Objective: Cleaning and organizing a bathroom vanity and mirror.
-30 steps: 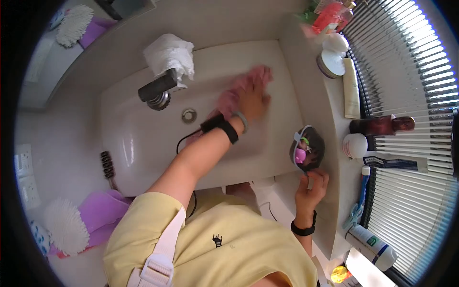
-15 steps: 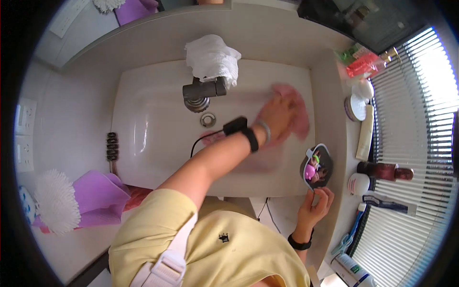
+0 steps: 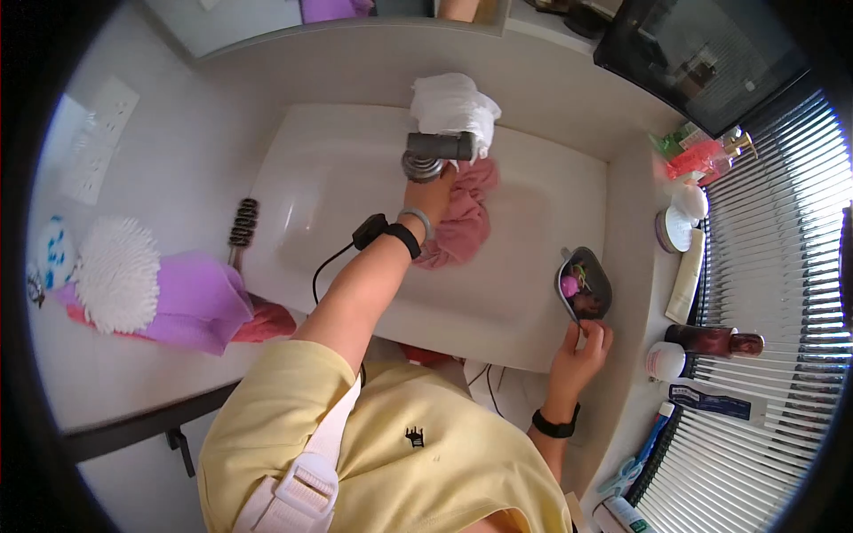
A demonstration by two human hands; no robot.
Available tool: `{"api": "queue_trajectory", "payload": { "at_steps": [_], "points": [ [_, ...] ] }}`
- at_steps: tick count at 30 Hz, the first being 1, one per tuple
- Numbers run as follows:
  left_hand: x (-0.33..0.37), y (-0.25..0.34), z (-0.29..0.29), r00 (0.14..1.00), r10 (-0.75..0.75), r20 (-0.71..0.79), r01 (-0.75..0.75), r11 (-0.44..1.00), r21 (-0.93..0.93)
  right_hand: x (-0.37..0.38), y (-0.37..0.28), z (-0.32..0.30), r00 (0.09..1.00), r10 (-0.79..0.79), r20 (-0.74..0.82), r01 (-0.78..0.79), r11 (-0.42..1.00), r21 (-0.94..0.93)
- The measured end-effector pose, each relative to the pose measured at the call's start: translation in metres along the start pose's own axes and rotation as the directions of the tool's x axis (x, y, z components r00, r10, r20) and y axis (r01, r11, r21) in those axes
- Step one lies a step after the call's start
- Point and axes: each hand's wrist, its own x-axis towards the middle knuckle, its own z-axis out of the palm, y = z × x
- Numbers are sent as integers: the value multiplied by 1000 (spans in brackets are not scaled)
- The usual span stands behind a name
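My left hand [image 3: 430,194] reaches into the white sink [image 3: 346,266], beneath the dark faucet [image 3: 440,147]. It grips a bunched pink cloth [image 3: 465,222], which spreads to its right over the basin; the faucet head partly covers the fingers. At the sink's right edge, my right hand [image 3: 579,354] pinches the near rim of a small dark grey container [image 3: 599,282]. Inside it lie a pink round item [image 3: 569,285] and other small things I cannot make out. A white cloth [image 3: 455,111] is draped over the back of the faucet.
A round black brush [image 3: 243,222] rests by the sink's left edge. Left of it lie a purple cloth [image 3: 200,298] and a white fluffy duster head [image 3: 117,274]. Along the right ledge stand a red pump bottle [image 3: 697,160], a cream tube [image 3: 686,275] and a white jar [image 3: 665,361].
My left hand has moved left with the pink cloth, from the basin's right side to beneath the faucet. My right hand stays at the container's rim. The whole view has shifted and turned.
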Motion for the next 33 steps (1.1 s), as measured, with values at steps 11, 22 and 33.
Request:
{"api": "queue_trajectory", "payload": {
  "at_steps": [11, 22, 33],
  "points": [
    [-72, -27, -135, 952, -270, 146, 218, 261, -940, 47, 35, 75, 998, 24, 53, -6, 953, -304],
    [-87, -20, -129, 866, 367, 339, -66, 757, -650, 41, -101, 120, 927, -257, 273, 246, 966, 74],
    [61, -45, -76, 785, -212, 582, 606, 69, -792, 31, -147, 178, 835, -22, 550, -166, 943, 290]
  ]
}}
